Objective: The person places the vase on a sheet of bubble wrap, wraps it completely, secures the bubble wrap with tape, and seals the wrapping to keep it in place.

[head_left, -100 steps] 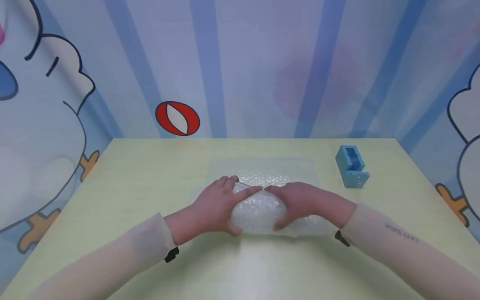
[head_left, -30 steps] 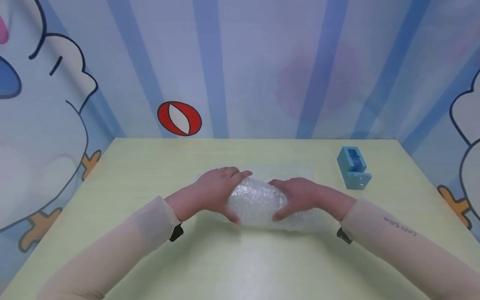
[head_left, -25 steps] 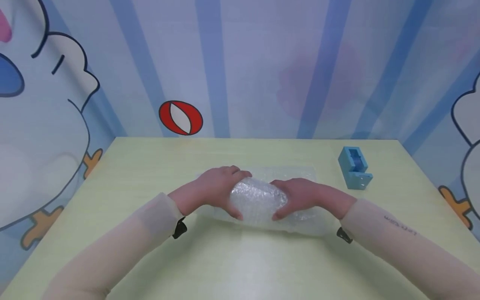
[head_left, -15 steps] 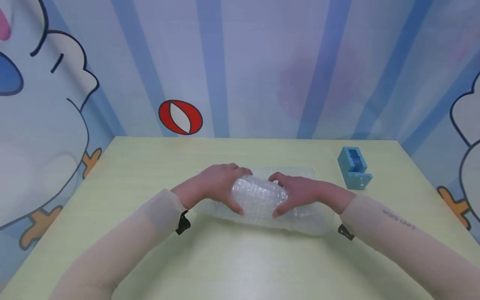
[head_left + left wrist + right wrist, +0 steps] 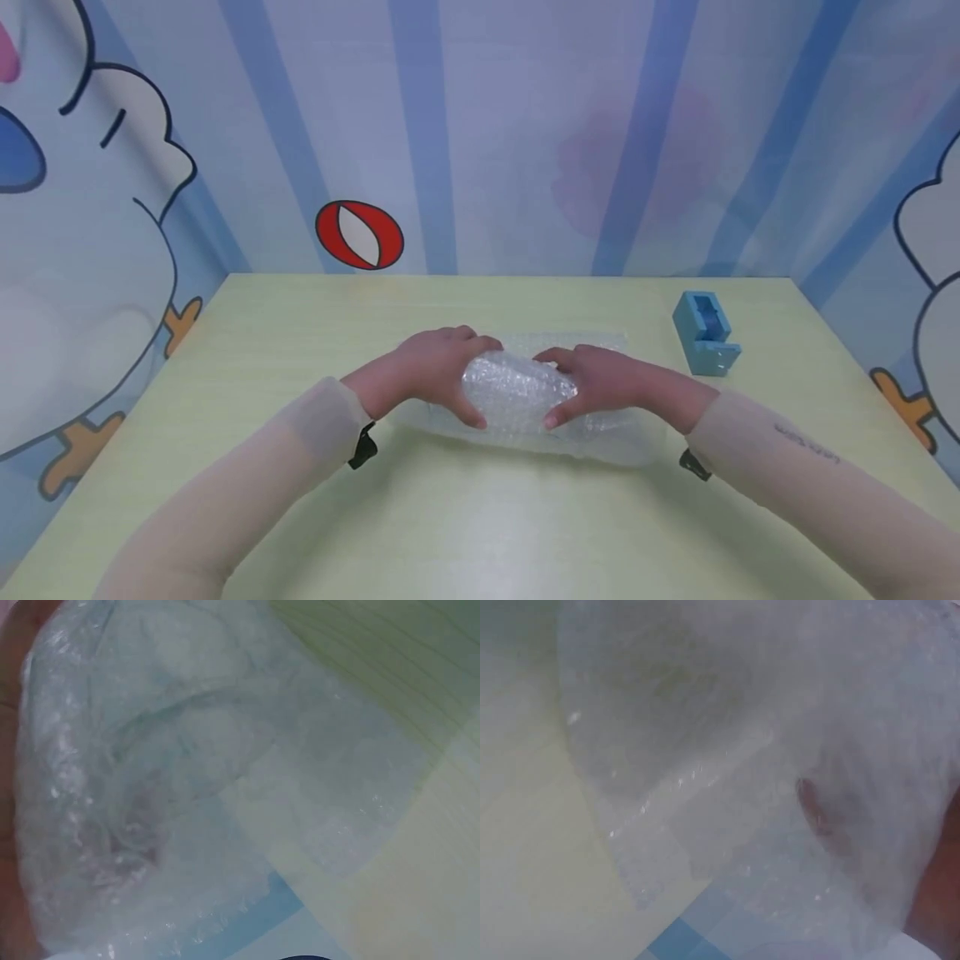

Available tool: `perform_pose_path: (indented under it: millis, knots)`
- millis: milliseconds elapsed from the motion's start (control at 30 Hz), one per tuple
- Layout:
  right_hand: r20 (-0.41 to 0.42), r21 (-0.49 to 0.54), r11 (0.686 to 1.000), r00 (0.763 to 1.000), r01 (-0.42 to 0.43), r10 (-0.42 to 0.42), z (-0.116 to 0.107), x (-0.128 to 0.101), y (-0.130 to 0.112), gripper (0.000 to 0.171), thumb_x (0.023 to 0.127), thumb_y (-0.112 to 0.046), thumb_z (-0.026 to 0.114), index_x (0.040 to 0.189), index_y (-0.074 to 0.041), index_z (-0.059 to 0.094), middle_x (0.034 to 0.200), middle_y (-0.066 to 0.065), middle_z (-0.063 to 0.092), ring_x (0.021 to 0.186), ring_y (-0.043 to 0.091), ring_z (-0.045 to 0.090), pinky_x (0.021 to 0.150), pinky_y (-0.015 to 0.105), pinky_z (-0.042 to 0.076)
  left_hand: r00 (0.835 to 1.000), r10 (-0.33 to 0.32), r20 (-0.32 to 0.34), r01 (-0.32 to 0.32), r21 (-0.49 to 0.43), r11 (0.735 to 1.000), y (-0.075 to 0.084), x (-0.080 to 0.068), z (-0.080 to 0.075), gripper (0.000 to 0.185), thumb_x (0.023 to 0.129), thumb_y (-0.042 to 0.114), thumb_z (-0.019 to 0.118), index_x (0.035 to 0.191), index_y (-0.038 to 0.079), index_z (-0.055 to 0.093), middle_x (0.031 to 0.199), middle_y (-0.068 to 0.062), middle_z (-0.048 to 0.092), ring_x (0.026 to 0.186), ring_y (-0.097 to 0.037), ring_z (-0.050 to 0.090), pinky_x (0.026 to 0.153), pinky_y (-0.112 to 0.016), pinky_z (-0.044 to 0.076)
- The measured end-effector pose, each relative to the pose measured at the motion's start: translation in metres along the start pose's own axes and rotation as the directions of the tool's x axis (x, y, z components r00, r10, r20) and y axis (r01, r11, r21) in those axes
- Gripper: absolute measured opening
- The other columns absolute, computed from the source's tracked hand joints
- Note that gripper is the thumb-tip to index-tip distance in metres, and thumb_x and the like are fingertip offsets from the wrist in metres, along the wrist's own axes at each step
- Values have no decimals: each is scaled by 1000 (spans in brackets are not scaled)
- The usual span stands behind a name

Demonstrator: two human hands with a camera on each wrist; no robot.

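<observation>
The left hand (image 5: 431, 371) and the right hand (image 5: 603, 383) each curl fingers and thumb round one end of a rolled bundle of clear bubble wrap (image 5: 517, 392), gripping it between them at the middle of the pale yellow-green wooden table (image 5: 300, 350), with the wrap's loose flat edges spread on the tabletop on both sides. Both wrist views show only the translucent wrap (image 5: 165, 795) close up. A light blue plastic tape dispenser (image 5: 703, 332) stands well apart, beyond the right hand near the table's far right corner, before a blue striped cartoon backdrop (image 5: 525, 125).
</observation>
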State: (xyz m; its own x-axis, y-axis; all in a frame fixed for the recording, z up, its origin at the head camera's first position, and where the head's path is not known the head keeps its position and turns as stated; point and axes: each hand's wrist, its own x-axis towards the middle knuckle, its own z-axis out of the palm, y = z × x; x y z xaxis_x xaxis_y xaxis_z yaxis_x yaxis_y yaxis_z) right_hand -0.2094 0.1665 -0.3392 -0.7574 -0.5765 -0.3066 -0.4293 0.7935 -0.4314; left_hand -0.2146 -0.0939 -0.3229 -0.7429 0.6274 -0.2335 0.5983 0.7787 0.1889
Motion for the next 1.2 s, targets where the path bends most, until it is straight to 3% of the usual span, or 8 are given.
perform_pose_path:
  millis: [133,333,533,700,800,867,1000,1200]
  knots:
    - [-70,9,1000,998,2,-1,5,-7,-5,106,79,-54,84,159,-10,30,140,19,59,120,33,63,101,53,54,999,-3,-38,4,29,1000,1,-3,3,92,74,56,85,150,21,47,141,-9,58,124,-29,58,102,-51,55]
    - [-164,-174,984,984,44,-73,19,-23,-13,103,75,-58,84,154,-7,41,142,16,63,123,35,64,105,60,48,995,-15,-96,28,142,990,4,-10,6,97,73,69,79,151,22,46,139,-11,58,126,-30,57,107,-53,50]
    - [-224,-264,964,969,38,-100,26,-24,-17,105,75,-61,83,154,-5,41,141,18,63,122,38,64,106,58,49,984,-22,-179,58,195,979,8,-14,10,82,88,74,58,150,21,50,144,-11,59,132,-32,58,110,-58,46]
    - [-180,-259,966,982,11,-60,25,-17,-20,108,73,-59,86,154,-5,40,141,19,63,123,38,64,104,56,53,964,31,-265,42,266,963,11,-16,17,71,96,65,56,147,16,53,147,-13,58,139,-32,53,115,-57,44]
    - [-133,-251,968,990,2,-36,21,-11,-20,107,72,-55,88,154,-5,40,138,18,65,120,36,66,101,54,55,957,82,-278,14,328,944,15,-20,21,79,92,66,62,149,13,51,149,-15,55,141,-33,50,116,-57,43]
    - [-110,-250,968,993,14,-43,17,-6,-18,105,72,-53,88,153,-5,40,134,17,66,116,34,67,98,52,56,960,108,-259,-12,345,938,17,-21,24,90,85,67,70,152,12,47,149,-17,54,139,-36,50,115,-57,44]
    - [-52,-195,981,998,16,-26,11,1,-13,101,76,-51,86,153,-6,39,132,16,67,112,32,67,95,50,57,971,80,-226,-4,317,949,16,-19,25,109,69,65,85,154,14,41,148,-18,51,132,-41,52,106,-60,49]
    - [39,-64,998,999,-9,12,3,7,-3,97,81,-50,80,156,-8,35,136,14,64,115,29,63,96,49,55,985,59,-161,-25,205,979,11,-4,13,103,68,51,91,152,14,43,142,-15,55,118,-37,59,96,-54,57]
